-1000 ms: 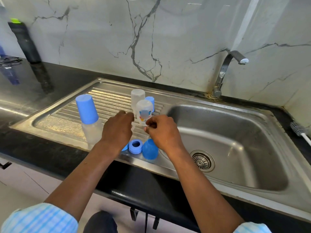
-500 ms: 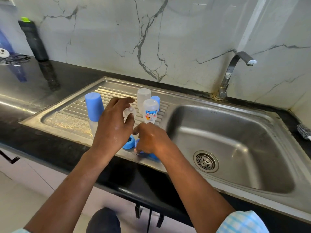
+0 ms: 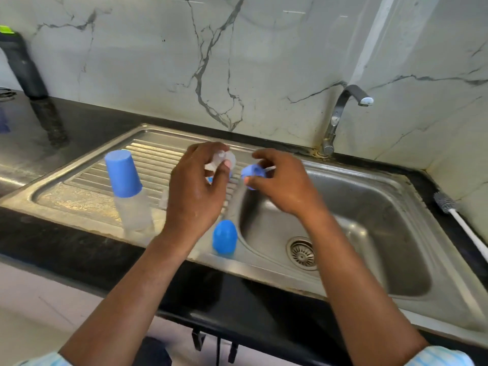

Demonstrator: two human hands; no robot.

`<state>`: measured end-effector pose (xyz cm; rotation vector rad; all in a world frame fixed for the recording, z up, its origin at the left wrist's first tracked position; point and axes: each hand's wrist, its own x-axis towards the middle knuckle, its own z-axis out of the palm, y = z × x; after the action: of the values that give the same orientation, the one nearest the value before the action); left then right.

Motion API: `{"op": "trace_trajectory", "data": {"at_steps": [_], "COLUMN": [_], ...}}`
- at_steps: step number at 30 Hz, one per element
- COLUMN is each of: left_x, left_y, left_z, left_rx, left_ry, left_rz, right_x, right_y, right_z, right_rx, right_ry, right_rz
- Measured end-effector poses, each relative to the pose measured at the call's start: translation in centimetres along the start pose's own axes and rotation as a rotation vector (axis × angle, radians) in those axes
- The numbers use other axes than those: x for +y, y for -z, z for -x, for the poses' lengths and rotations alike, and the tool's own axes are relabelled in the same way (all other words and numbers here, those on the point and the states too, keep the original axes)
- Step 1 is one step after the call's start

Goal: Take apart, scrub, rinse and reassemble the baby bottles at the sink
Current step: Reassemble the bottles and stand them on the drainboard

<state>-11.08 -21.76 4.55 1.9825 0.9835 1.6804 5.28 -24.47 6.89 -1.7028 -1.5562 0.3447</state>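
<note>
Over the drainboard (image 3: pixel 79 191) edge, the left hand (image 3: pixel 195 196) pinches a clear silicone nipple (image 3: pixel 223 158) and the right hand (image 3: pixel 280 180) pinches a blue collar ring (image 3: pixel 253 173); a slack or slippery grip while fitting them could drop either into the sink basin (image 3: pixel 369 233).

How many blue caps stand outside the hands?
2: tall cap on the bottle on the drainboard; domed cap alone on the sink ledge. Left hand and right hand may hide more.
</note>
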Motion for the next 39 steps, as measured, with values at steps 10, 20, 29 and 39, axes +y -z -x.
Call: {"op": "trace_trajectory", "data": {"at_steps": [10,20,29,39], "left_x": [0.3,-2.8,-3.0,-2.3], "left_y": [-14.7,-18.7,-19.3,-18.9], "left_z": [3.8,3.8,3.8,3.9], "left_rx": [-0.418,-0.519,-0.501,-0.527], "left_ry": [0.234,0.291,0.563,0.624], "left_rz": [0.176,-0.010,0.277,0.426], "right_x": [10.6,15.7,17.0,15.6], "right_y": [7.6,7.4,7.7,5.6], "right_z": [3.1,3.1,2.2,3.0], "right_rx": [0.549,0.441,0.316,0.108], "right_ry": [-0.034,-0.357,-0.309,-0.175], "right_rz": [0.049,0.217,-0.111,-0.215]}}
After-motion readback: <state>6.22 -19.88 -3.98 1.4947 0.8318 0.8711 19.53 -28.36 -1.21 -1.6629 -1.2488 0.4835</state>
